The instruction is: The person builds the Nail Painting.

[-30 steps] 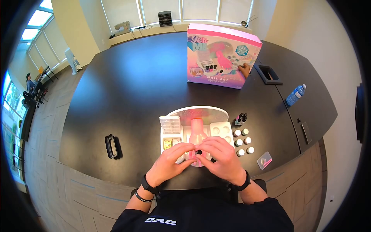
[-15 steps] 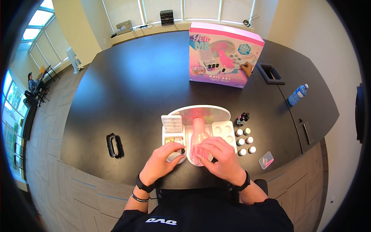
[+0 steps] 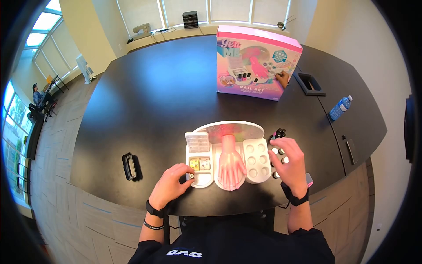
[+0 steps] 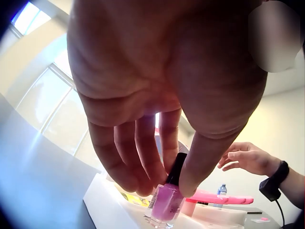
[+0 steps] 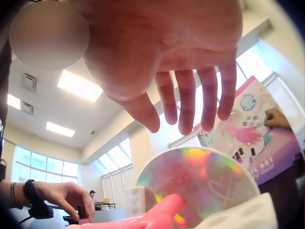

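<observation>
My left hand [image 3: 171, 184] pinches a small nail polish bottle [image 4: 167, 202] by its black cap, pink polish inside, over the front left edge of the white tray [image 3: 209, 154]. My right hand [image 3: 290, 163] holds nothing, its fingers loosely spread above the white-capped jars [image 3: 285, 159] to the right. Between the hands, a pink model hand [image 3: 230, 163] lies palm down on the tray's middle. Yellow and white rolls [image 3: 205, 163] fill a left compartment, and round wells [image 3: 250, 148] mark the right part.
Black-capped bottles [image 3: 280, 132] stand behind the jars. A pink box [image 3: 258, 64] stands at the back, with a water bottle [image 3: 340, 108] to the right. On the left lies a black oblong object [image 3: 129, 166]. A small clear case [image 3: 309, 179] is partly hidden by the right wrist.
My left hand has moved left from above the model hand with the bottle. My right hand has left the model hand and moved right, over the jars.
</observation>
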`<state>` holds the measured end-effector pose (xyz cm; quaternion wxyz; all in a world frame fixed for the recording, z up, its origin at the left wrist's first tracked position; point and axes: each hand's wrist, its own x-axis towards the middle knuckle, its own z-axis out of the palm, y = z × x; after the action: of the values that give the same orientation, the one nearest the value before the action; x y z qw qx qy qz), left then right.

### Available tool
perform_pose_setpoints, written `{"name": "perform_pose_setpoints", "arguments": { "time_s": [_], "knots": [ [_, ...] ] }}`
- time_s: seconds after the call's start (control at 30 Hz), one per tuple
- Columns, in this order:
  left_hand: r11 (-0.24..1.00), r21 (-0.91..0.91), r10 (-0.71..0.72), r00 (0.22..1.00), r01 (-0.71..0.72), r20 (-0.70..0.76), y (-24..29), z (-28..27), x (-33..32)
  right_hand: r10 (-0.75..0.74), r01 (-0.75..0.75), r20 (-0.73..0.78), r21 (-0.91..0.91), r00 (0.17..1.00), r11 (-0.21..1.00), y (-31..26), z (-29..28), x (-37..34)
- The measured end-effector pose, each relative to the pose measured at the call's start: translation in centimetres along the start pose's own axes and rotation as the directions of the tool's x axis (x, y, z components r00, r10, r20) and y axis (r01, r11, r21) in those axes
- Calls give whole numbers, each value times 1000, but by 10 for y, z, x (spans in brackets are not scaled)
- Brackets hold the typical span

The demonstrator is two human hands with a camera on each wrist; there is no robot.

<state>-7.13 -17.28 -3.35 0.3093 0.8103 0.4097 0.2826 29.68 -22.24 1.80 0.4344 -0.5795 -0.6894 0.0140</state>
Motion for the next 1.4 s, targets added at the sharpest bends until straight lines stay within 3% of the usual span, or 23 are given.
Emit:
{"name": "perform_pose_setpoints", "arguments": {
  "time_s": [0.3, 0.67, 0.97, 1.4],
  "knots": [
    [994, 110, 5, 1000, -7, 17, -5, 4, 2, 80, -82, -25, -100, 997, 992, 53, -8, 9],
    [987, 157, -46, 999, 43, 16, -2, 5, 2, 159, -141, 70, -212, 985, 967, 111, 6, 12],
    [981, 193, -27, 1000, 28, -10, 1, 5, 1, 245, -182, 191, -298, 951, 937, 116, 13, 21],
    [975, 221, -1, 998, 16, -68, 10, -2, -4, 203, -134, 179, -337, 963, 932, 119, 27, 16]
  ]
}}
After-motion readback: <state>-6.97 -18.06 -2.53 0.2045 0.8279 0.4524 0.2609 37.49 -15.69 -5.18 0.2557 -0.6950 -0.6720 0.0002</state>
